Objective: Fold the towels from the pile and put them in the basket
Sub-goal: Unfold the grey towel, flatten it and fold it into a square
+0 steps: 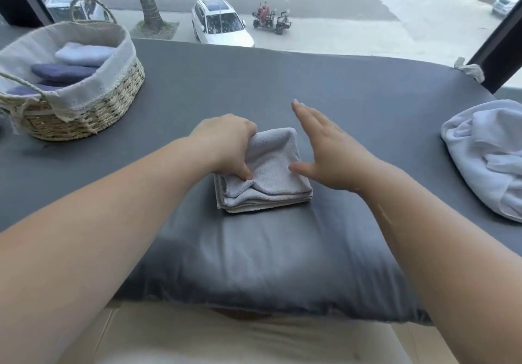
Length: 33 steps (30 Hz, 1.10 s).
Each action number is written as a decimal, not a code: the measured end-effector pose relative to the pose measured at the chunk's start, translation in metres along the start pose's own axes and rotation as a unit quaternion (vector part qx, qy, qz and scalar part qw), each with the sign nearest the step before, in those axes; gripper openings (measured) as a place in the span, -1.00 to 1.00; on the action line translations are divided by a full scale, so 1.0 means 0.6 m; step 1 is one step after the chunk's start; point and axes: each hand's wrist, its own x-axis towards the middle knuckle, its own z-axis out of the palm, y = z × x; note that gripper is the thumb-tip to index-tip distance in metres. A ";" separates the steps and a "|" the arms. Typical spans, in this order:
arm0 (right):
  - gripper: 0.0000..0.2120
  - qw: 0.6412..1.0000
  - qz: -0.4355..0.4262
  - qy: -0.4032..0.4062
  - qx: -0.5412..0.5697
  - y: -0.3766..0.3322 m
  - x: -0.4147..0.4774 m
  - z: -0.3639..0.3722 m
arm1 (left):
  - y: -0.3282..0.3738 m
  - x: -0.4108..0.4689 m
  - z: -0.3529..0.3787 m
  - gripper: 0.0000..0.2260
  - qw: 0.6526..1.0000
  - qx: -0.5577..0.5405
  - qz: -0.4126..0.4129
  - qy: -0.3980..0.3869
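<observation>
Here, the pale lilac-grey microfibre towel [265, 171] lies at the centre of the frame, folded to a thick, near-square pad on the dark grey padded cushion [339, 87].

My left hand [226, 143] grips its left side, fingers curled into the top layer, which bunches and rises under them. My right hand [324, 154] is released, fingers straight, the palm edge-on beside the pad's right side. Whether it touches the cloth I cannot tell.

The stacked open edges face me, towards the bottom of the frame, and the rounded fold faces the window at the top. As I judge it, what little long axis the pad has runs from me towards the glass, turned slightly so the near edge climbs to the right.

The risk is the loose top layer. If I lift by that pinch alone, the lower layers may stay behind or fan out from the open edge, and the fold would come undone on the way across. A ridge left unsmoothed could also make the pad sit crooked.

The round woven straw basket [118, 92] with its pale cloth lining waits at the upper left, well apart, with folded blue towels [84, 53] inside. The rumpled white pile of towels [480, 149] lies at the right edge.
</observation>
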 end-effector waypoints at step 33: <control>-0.38 0.989 -0.057 0.076 -0.114 -0.021 -0.098 0.115 | -0.021 -0.113 0.057 -0.17 0.996 -0.049 0.069 -0.003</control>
